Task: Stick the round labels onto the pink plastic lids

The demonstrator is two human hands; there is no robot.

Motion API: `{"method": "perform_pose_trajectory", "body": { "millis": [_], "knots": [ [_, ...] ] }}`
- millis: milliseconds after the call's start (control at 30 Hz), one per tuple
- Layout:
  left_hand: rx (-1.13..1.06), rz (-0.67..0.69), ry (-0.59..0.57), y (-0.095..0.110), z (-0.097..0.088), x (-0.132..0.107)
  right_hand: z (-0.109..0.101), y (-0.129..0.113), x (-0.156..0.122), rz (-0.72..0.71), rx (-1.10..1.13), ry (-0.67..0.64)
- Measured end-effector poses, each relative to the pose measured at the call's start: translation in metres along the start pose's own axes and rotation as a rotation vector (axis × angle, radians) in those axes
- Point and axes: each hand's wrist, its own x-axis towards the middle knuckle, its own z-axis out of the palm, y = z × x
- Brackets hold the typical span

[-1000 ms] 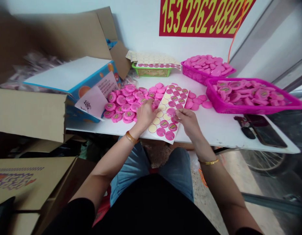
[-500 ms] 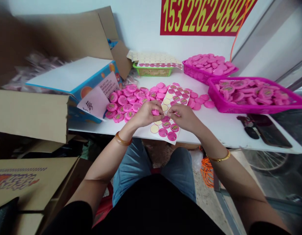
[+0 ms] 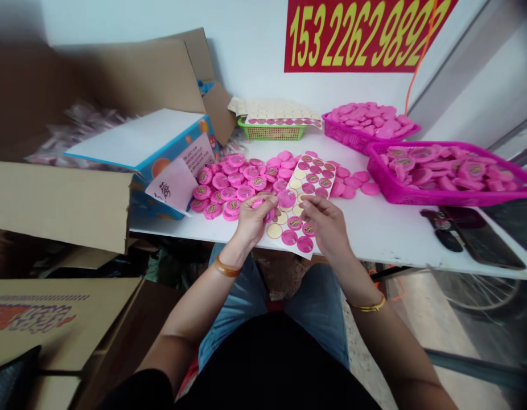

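Note:
My left hand (image 3: 252, 221) is closed round a pink round plastic case (image 3: 270, 215), partly hidden by the fingers. A round pink sticker (image 3: 287, 199) is between my two hands, above the sticker sheet. My right hand (image 3: 325, 221) pinches at the sticker's right edge, thumb and forefinger together. Beneath them the white sticker sheet (image 3: 308, 250) lies on the table, with pink round stickers and pale yellow bare circles. Left of the sheet is a heap of pink cases (image 3: 235, 181), many with labels on top. More pink pieces (image 3: 351, 181) lie to its right.
Two magenta baskets (image 3: 443, 198) (image 3: 346, 134) of pink pieces stand at the right. A green basket (image 3: 272, 132) holds sticker sheets at the back. A blue box (image 3: 173, 151) and cardboard cartons (image 3: 58, 199) flank the left. A phone (image 3: 481, 236) and keys (image 3: 447, 233) lie front right.
My hands have drawn slightly apart, and a round pink sticker now shows between them. The right hand has turned more upright. The whole view has shifted a little.

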Motion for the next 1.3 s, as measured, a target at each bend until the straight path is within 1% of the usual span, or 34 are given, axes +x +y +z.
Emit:
{"method": "perform_pose_trajectory", "body": {
  "millis": [67,200,433,567,667,767,833,867,933,1000,1067,1133,1233,1300],
  "knots": [
    [-0.013,0.003,0.024,0.001,0.005,-0.004,0.007,0.004,-0.002,0.061,0.088,0.013],
    [-0.015,0.004,0.063,0.001,0.011,-0.009,0.017,0.009,-0.001,0.09,0.162,0.052],
    [-0.002,0.034,0.09,-0.005,0.009,-0.01,0.018,0.011,0.004,0.119,0.146,0.041],
    [0.014,0.039,0.105,-0.007,0.01,-0.012,0.018,0.011,0.008,0.105,0.113,0.043],
    [0.052,-0.036,0.106,-0.008,0.008,-0.013,0.018,0.009,0.01,0.077,0.074,0.058],
    [0.051,-0.123,0.188,-0.006,0.0,-0.009,0.017,0.005,0.013,0.083,0.058,0.058],
    [-0.047,-0.172,0.252,0.0,-0.01,-0.005,0.015,0.001,0.015,0.109,0.074,0.042],
    [-0.123,-0.208,0.259,0.004,-0.016,-0.003,0.014,-0.001,0.015,0.129,0.082,0.027],
    [-0.278,-0.293,0.223,0.014,-0.027,-0.001,0.012,-0.004,0.017,0.183,0.092,-0.016],
    [-0.363,-0.358,0.171,0.024,-0.037,-0.001,0.01,-0.007,0.018,0.232,0.093,-0.057],
    [-0.362,-0.391,0.126,0.032,-0.044,-0.002,0.009,-0.01,0.019,0.256,0.093,-0.076],
    [-0.325,-0.392,0.08,0.036,-0.05,-0.004,0.01,-0.012,0.02,0.27,0.091,-0.081],
    [-0.272,-0.369,0.021,0.035,-0.057,-0.004,0.01,-0.014,0.021,0.297,0.091,-0.091],
    [-0.24,-0.4,-0.004,0.032,-0.06,-0.004,0.011,-0.016,0.021,0.311,0.093,-0.1]
  ]
}}
